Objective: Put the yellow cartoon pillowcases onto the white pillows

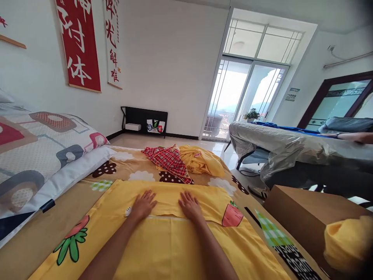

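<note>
Spread flat on the bed is a yellow cloth cover [163, 243], printed with red strawberry-like fruits and green leaves. Across its far part runs a folded flap, with a white line showing along its edge. My left hand [143, 206] lies palm down on the left of this flap, fingers spread. To the right of it, my right hand [190, 205] also rests flat on the flap, fingers apart. Neither hand grips anything. Beyond the far edge of the cover lie a red plaid cloth [171, 161] and a crumpled yellow cloth [201, 159].
Under the cloths is a brown patterned bed sheet [131, 155]. Printed bedding [52, 151] is piled on the left. A cardboard box [303, 210] with a yellow bundle [346, 241] stands at right. Behind it, another person's arm [355, 137] reaches over a plastic-covered table [279, 144].
</note>
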Demonstrator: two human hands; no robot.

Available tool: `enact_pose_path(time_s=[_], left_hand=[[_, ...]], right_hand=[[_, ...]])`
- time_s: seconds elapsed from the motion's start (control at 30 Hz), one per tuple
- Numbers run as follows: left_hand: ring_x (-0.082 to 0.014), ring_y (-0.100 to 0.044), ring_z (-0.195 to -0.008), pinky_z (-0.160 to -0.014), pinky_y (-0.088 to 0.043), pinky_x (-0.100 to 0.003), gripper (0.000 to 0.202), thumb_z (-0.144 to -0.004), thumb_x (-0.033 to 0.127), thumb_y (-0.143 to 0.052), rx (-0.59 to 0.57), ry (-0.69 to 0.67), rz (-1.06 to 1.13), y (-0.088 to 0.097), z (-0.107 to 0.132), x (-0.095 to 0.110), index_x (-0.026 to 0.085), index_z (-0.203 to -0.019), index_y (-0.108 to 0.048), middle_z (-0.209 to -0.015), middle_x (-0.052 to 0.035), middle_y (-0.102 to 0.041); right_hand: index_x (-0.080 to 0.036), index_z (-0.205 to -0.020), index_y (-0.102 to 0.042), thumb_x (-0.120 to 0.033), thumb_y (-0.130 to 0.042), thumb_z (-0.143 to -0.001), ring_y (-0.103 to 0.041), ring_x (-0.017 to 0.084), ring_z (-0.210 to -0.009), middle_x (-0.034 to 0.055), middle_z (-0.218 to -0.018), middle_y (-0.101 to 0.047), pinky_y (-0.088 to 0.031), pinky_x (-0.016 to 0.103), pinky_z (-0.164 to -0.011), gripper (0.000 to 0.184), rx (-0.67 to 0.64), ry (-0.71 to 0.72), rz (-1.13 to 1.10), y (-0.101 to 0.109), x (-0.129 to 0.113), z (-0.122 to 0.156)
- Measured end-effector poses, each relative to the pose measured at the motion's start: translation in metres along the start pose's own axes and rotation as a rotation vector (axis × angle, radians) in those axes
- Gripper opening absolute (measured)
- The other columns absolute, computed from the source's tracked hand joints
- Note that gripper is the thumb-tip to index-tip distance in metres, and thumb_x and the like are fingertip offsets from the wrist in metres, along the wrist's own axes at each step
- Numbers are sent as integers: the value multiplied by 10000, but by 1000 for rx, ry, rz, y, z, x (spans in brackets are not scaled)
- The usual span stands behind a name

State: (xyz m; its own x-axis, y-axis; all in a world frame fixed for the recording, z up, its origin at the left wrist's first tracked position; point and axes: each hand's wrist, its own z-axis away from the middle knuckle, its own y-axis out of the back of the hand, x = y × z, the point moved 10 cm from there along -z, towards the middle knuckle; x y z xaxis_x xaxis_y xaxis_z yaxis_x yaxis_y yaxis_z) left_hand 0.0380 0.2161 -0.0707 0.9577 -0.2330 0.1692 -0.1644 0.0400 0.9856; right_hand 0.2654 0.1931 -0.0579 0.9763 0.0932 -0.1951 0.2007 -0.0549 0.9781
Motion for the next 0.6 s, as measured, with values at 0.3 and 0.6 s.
enact_pose_path(time_s=[0.3,0.6], left_hand=[[-264,-302,-1416,-1115,-230,-528,553,-935,395,-282,131,436,-151,21,-1,-229,231,-1449,-402,-1538,-95,-329],[-227,-361,-1389,-1140,-251,-453,528,-881,249,-314,296,-43,-58,45,-3,-68,190,-1359,-531,-1460,-84,-456]], right_hand=[[-165,-1467,-367,-393,-320,-946,-189,223,-1453,111,-1561,-256,-123,449,-1167,571,46,-336,158,5,194,-3],[-97,-1347,-529,-249,-319,-908,-374,295,-1371,184,-1458,-425,-293,528,-1080,509,209,-146,68,5,74,-26]])
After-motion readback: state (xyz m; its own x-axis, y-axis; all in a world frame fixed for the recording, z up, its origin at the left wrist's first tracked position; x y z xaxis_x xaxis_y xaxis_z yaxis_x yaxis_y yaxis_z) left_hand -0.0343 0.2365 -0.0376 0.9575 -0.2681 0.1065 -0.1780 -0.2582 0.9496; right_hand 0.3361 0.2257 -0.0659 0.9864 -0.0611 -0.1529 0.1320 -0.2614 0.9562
